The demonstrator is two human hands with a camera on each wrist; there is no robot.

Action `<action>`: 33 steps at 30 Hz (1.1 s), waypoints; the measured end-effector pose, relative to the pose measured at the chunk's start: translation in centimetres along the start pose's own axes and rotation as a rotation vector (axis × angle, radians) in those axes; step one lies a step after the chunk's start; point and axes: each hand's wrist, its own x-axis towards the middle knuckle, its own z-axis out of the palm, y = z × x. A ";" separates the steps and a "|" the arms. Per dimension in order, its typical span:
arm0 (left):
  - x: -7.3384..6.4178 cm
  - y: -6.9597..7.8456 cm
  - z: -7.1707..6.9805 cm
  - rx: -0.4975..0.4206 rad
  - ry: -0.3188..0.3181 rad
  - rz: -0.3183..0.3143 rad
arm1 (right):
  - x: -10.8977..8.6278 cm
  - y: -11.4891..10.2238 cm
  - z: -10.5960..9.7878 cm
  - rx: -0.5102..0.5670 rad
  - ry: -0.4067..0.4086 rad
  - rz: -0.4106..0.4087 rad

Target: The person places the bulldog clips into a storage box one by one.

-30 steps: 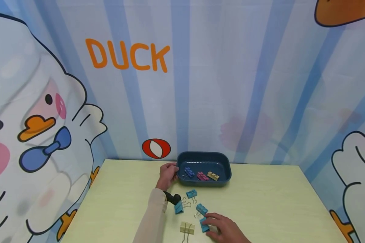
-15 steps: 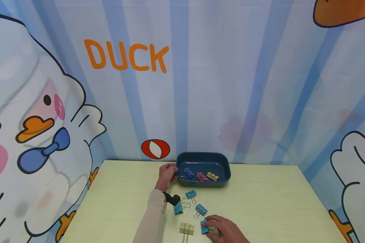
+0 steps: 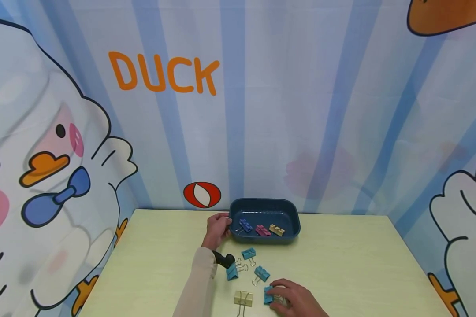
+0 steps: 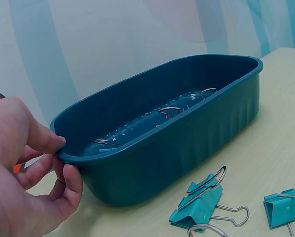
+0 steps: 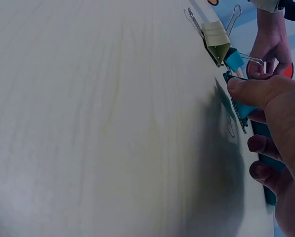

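My left hand (image 3: 216,231) pinches the left rim of a dark blue plastic basin (image 3: 265,240); in the left wrist view its thumb lies over the rim (image 4: 95,159) with fingers curled beneath. Inside the basin are a blue binder clip (image 3: 245,225), a pink one (image 3: 263,230) and a yellow one (image 3: 277,230). Near the table's front, my right hand (image 3: 295,299) pinches a teal binder clip (image 3: 268,295) between thumb and fingers. In the right wrist view the thumb presses on that teal clip (image 5: 244,109), close over the tabletop, and the other fingers are partly hidden.
Between basin and right hand lie three more teal binder clips: one (image 3: 248,253) nearest the basin, one (image 3: 232,272) by the left wrist, one (image 3: 262,274) further right. A larger yellow binder clip (image 3: 243,298) sits at the front. A printed curtain (image 3: 262,110) hangs behind the table (image 3: 349,259).
The right hand has shifted slightly right with the teal binder clip, widening the gap to the neighbouring teal clip. The left hand and basin stay in place.
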 end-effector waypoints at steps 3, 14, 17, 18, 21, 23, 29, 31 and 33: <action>0.0 0.1 0.0 0.002 0.001 -0.003 | 0.0 -0.1 -0.3 -0.017 0.011 0.006; 0.2 -0.1 0.0 0.007 0.002 -0.015 | -0.1 -0.8 -1.9 -0.076 0.140 -0.043; 0.1 0.0 0.0 0.008 0.000 -0.012 | 0.0 -0.9 -2.5 -0.105 0.193 -0.066; 0.1 0.0 0.0 0.008 0.000 -0.013 | 0.0 -0.9 -2.7 -0.116 0.212 -0.080; 0.0 0.1 0.0 0.009 -0.003 -0.014 | 0.0 -0.7 -3.1 -0.139 0.265 -0.125; 0.0 0.1 0.0 0.009 -0.003 -0.011 | 0.2 -0.5 -3.4 -0.152 0.308 -0.168; 0.1 0.0 0.0 0.008 0.002 -0.005 | 0.8 -0.6 -4.6 -0.176 0.384 -0.237; 0.1 0.0 -0.1 0.006 0.003 -0.005 | 1.0 -0.6 -5.0 -0.184 0.393 -0.242; 0.1 0.0 -0.1 0.004 0.003 -0.007 | 1.2 -0.6 -5.3 -0.193 0.399 -0.247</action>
